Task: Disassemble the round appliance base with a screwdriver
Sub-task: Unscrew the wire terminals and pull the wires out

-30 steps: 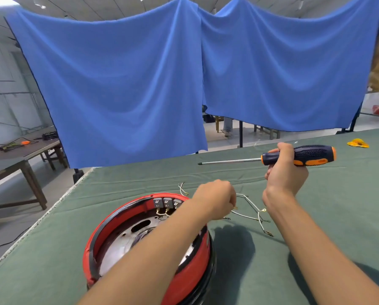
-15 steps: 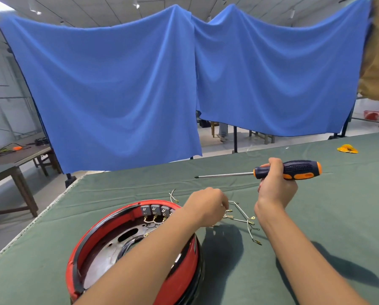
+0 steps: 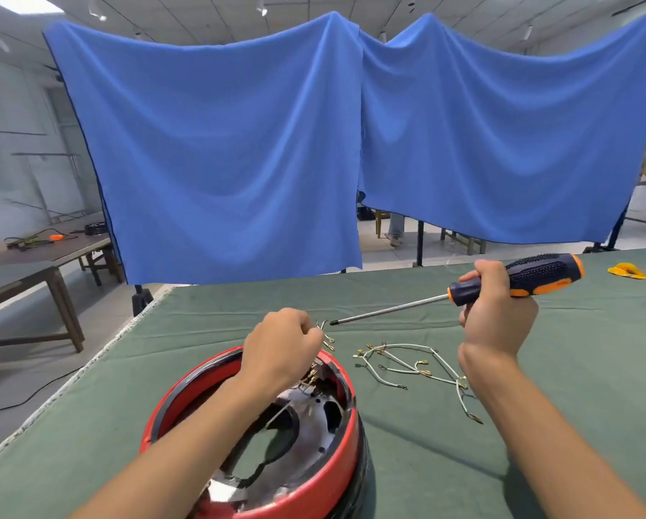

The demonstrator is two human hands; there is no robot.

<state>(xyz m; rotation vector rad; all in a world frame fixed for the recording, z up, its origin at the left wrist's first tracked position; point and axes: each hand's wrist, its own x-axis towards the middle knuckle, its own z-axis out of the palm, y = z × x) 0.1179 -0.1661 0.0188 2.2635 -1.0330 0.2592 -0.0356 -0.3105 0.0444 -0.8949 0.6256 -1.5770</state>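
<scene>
No legible text, label, brand, number or sign found; small imprint on screwdriver (image 3: 516, 280) handle unreadable.

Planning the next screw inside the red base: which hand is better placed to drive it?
Right, probably. The right hand already grips the screwdriver, its tip aimed toward the red base. The left hand is busy pinching wires at the rim.
</scene>
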